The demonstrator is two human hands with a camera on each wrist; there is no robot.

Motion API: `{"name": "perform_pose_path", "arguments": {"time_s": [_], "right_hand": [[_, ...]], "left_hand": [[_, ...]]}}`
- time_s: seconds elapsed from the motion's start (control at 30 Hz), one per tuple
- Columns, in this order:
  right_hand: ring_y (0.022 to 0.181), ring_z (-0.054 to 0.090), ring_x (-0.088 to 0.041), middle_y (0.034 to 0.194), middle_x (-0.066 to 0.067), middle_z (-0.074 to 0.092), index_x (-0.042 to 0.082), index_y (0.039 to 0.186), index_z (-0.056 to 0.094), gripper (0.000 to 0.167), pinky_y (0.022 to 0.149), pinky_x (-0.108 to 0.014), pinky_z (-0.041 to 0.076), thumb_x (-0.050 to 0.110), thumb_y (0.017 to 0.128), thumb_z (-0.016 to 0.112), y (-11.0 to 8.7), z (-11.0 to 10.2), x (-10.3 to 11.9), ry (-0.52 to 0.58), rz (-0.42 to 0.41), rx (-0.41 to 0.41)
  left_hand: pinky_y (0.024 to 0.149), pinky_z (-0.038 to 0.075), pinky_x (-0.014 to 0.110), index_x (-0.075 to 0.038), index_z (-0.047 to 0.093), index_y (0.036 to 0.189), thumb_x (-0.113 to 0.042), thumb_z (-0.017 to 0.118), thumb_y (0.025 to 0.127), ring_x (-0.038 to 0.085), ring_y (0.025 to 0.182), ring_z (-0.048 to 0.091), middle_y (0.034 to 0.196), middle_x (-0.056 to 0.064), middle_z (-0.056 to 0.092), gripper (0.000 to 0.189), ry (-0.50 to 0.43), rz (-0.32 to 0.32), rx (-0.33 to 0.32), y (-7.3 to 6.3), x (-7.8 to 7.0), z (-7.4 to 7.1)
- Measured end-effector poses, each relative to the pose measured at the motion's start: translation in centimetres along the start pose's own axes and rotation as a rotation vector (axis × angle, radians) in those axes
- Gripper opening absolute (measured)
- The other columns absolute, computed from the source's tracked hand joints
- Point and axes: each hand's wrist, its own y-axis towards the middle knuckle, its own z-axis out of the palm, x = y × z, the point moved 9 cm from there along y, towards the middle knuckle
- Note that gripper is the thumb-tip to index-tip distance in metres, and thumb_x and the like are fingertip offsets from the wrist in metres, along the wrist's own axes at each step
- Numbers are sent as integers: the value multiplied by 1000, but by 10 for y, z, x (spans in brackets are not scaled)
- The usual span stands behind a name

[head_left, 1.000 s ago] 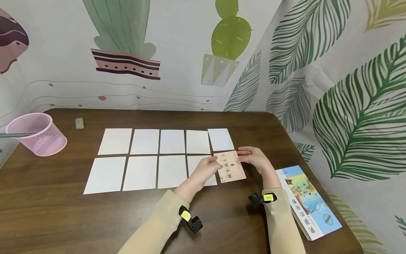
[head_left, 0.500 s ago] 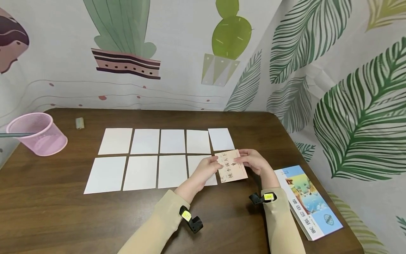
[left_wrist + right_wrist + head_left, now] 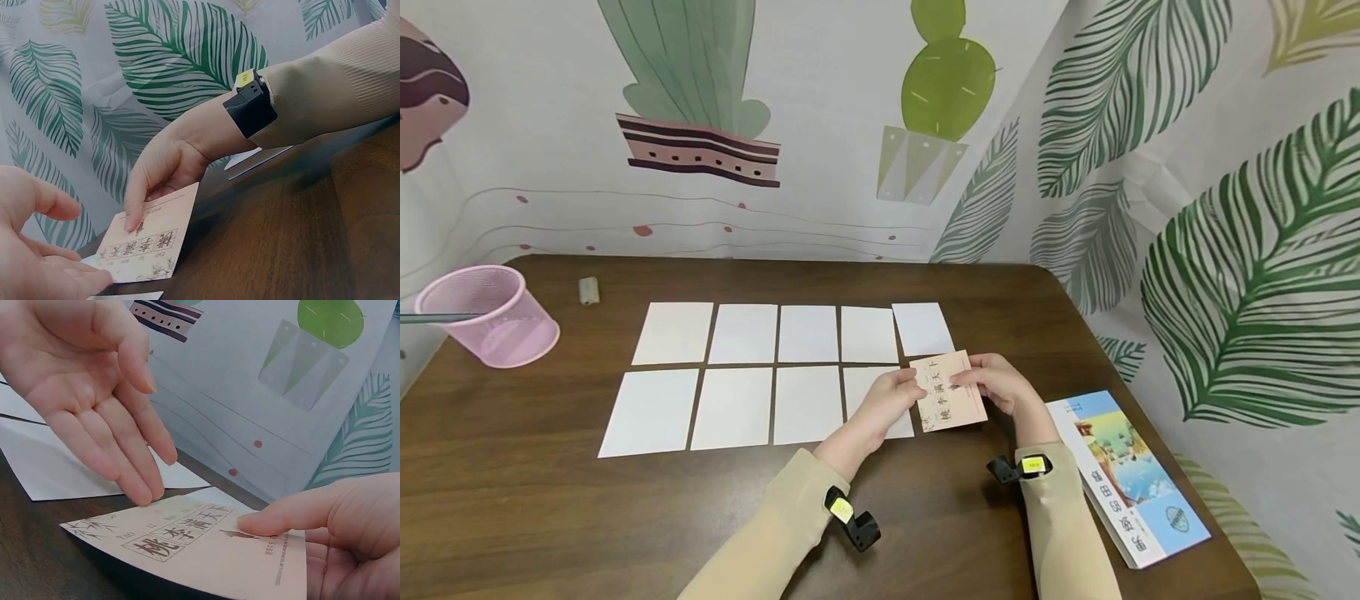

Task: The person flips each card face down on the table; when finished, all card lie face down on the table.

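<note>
A cream-pink printed card (image 3: 942,396) with a row of dark characters is tilted above the table at the right end of the white cards. My right hand (image 3: 1003,387) pinches its right part, the thumb on the printed face and the fingers underneath. At the card's opposite edge is my left hand (image 3: 880,407), palm up in the right wrist view, with its thumb spread away from straight fingers. The fingertips (image 3: 142,495) lie at the card's edge; I cannot tell whether they touch it. Part of a white card (image 3: 901,427) is hidden below the left hand.
Several blank white cards (image 3: 808,404) lie in two rows on the brown table (image 3: 625,525). A pink mesh cup (image 3: 512,333) lies tipped at the left, near a small eraser-like block (image 3: 589,291). A blue-covered book (image 3: 1131,467) rests beside the right forearm.
My right thumb has come over the card's printed face, where before the fingers were at its right edge. The card has shifted slightly right. The left hand has barely moved.
</note>
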Motion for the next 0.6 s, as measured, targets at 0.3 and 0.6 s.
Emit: {"name": "perform_pose_path", "arguments": {"time_s": [0.3,0.6], "right_hand": [[77,69,-5,85,5,71,-17,128,49,47,68,-21,57,8,92,62,-6,-14,15,-20,-71,-109],[78,69,-5,85,7,71,-18,126,50,41,70,-21,58,7,94,58,-14,-7,38,18,-156,-131]], "left_hand": [[111,41,42,7,47,139,-7,53,93,32,131,52,138,24,55,48,-103,108,-23,1,-18,-2],[107,45,38,1,52,137,-12,55,96,25,130,54,135,16,60,44,-19,154,71,9,-31,11]]}}
